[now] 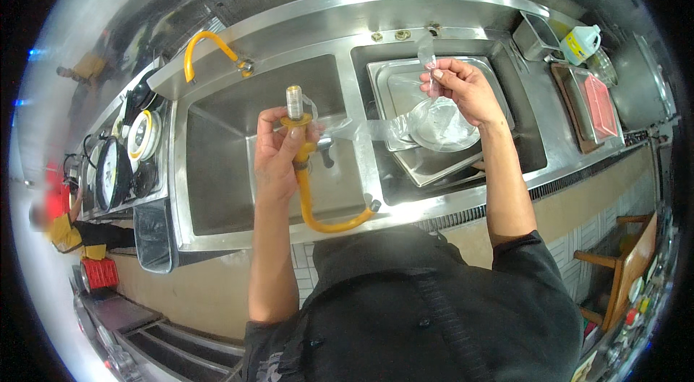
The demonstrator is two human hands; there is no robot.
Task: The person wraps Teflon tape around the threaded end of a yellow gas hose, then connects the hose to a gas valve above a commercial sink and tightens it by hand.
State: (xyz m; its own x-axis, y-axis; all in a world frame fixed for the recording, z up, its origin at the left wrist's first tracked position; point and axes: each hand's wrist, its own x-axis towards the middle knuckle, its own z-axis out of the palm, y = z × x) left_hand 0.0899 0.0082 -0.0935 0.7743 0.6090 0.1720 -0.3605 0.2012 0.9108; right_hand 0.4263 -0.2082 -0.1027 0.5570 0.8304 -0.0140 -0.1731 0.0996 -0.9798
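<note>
My left hand (pixel 273 158) is closed around a yellow gooseneck faucet (pixel 306 198), held upside down over the left sink basin. Its threaded metal end (pixel 294 101) points up above a brass-coloured flange, and the curved spout hangs below towards me. A thin strip of clear plastic (pixel 387 129) runs from beside the faucet across the divider to my right hand (pixel 466 89). Thumb and fingers there pinch the strip, with a loose end sticking up above them. Beneath that hand, in the right basin, lie metal trays (pixel 387 86) and a pale round dish (pixel 447 132).
Another yellow faucet (pixel 204 36) is mounted behind the left basin (pixel 224 165). Pans (pixel 112 172) crowd the left counter. A metal container (pixel 536 36), a white jug (pixel 580 44) and a pink basket (pixel 600 107) stand at right. Another person (pixel 69 234) is at far left.
</note>
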